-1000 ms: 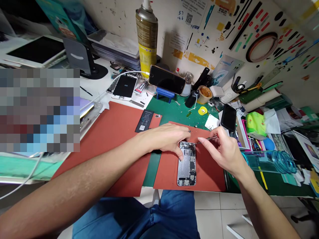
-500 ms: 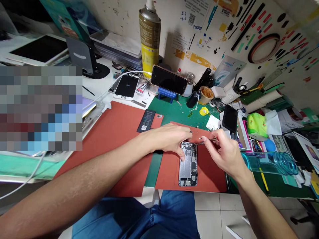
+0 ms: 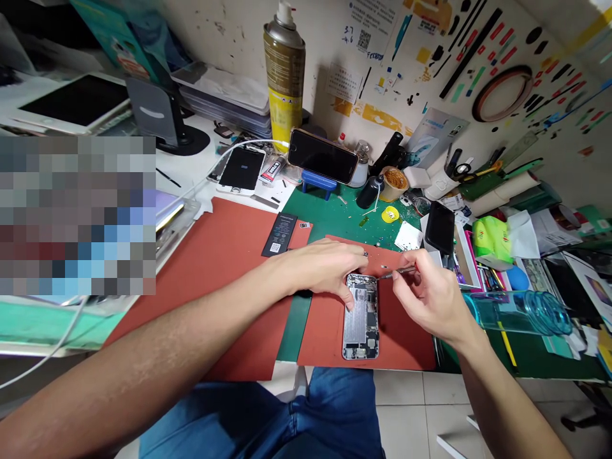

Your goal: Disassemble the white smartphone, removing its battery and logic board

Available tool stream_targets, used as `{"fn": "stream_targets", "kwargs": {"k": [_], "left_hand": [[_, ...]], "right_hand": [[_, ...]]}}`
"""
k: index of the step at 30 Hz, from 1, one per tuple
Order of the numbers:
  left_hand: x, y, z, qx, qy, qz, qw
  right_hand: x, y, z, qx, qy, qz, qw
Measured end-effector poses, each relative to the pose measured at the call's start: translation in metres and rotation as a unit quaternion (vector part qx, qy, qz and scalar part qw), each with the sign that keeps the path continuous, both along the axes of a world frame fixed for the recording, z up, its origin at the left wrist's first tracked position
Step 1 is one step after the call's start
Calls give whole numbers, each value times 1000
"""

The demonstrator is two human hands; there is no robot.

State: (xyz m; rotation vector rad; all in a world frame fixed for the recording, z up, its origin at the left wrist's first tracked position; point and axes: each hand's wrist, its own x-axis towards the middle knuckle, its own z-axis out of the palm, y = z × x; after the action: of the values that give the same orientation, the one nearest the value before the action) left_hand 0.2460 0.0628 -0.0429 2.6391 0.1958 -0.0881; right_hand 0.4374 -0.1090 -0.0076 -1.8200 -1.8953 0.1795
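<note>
While the left hand [image 3: 329, 268] lies flat with fingers together, pinning the opened phone [image 3: 361, 317] on the red mat [image 3: 406, 338], the right hand [image 3: 430, 296] pinches tweezers [image 3: 396, 273] at its top edge.

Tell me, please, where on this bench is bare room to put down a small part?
The large red mat is bare between the loose battery and the left forearm. The small red mat has free strips beside the opened phone. The green mat behind is crowded with small bits, and the right side around the blue bottle is cluttered.
</note>
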Motion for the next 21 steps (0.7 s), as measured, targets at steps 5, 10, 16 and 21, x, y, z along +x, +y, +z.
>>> {"fn": "stream_targets", "kwargs": {"k": [5,10,16,21], "left_hand": [[0,0,0,-3,7,0,1000],[-1,-1,2,8,11,-9,1000],[-1,0,-1,2,-4,-8,1000],[-1,0,-2,-2,-10,-11,1000]], "right_hand": [[-1,0,-1,4,-6,-5,1000],[-3,-2,-1,4,-2,-11,1000],[-6,-2,-1,23,-15,-9,1000],[-5,-2,-5,31,-7,-19,999]]}}
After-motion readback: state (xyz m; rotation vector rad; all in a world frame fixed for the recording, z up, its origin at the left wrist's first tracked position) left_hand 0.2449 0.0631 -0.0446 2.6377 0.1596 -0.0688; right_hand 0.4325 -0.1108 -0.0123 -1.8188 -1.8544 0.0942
